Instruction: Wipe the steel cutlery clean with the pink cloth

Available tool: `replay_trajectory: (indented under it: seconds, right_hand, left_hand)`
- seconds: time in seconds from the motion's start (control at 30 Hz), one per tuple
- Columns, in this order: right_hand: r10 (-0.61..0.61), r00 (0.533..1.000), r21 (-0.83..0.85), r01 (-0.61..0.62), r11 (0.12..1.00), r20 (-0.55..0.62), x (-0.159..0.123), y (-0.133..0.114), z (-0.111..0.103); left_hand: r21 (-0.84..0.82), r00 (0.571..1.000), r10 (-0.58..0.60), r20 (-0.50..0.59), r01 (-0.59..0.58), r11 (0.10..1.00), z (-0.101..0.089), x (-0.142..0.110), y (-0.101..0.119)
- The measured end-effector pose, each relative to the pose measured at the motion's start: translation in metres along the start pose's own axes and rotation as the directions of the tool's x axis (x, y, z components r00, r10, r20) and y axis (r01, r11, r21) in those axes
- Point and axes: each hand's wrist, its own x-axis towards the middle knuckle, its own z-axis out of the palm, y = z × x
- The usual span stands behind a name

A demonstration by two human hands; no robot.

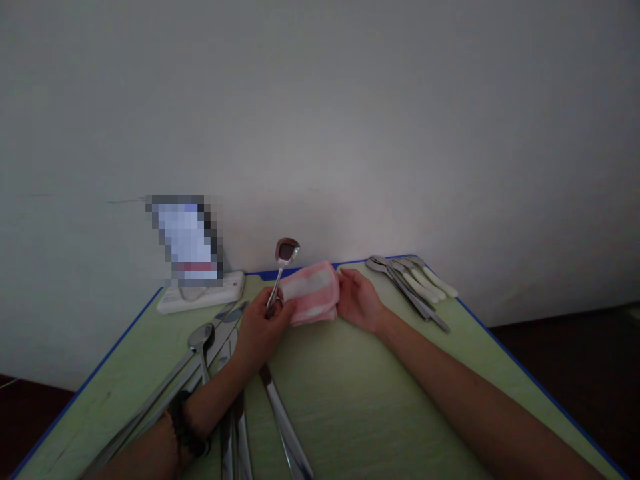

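My left hand [264, 321] is closed around the handle of a metal spoon [287, 251] with a squarish bowl, held upright. Between the thumb and fingers of that hand is also the left end of a folded pink-and-white cloth [313, 293]. At the cloth's right edge is my right hand [359, 300], its fingers loosely curled and partly hidden behind the fabric. Both hands are above the far middle of the green table [350, 400]. Under and beside my left forearm lie several long metal utensils, among them a spoon [201, 337].
Several spoons [400, 283] and white-handled forks [425, 283] lie together at the far right. A phone [187, 240], blurred out, stands on a white base [220, 293] at the far left. Behind the table rises a plain wall [350, 133].
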Motion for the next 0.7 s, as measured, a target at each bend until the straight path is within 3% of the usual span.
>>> replay_trajectory:
  seconds: [0.17,0.3,0.53,0.7]
  right_hand:
    - [-0.126,0.992,-0.142,0.126,0.982,0.008,-0.003,0.006,0.011]
    - [-0.115,0.993,-0.268,0.104,0.958,-0.025,-0.002,0.013,0.009]
    - [-0.17,0.964,-0.095,0.153,0.984,-0.205,0.006,0.012,0.003]
    - [-0.206,0.95,-0.022,0.207,0.978,-0.234,0.012,0.013,0.0]
  left_hand:
    - [-0.052,1.0,-0.017,-0.005,0.017,0.999,0.002,0.0,-0.002]
    - [-0.062,1.0,0.0,-0.021,-0.002,0.998,0.002,0.001,-0.002]
    - [-0.043,0.999,0.018,-0.028,-0.019,0.999,0.002,0.001,-0.002]
    - [-0.226,0.985,-0.04,0.165,0.077,0.971,0.004,-0.002,-0.006]
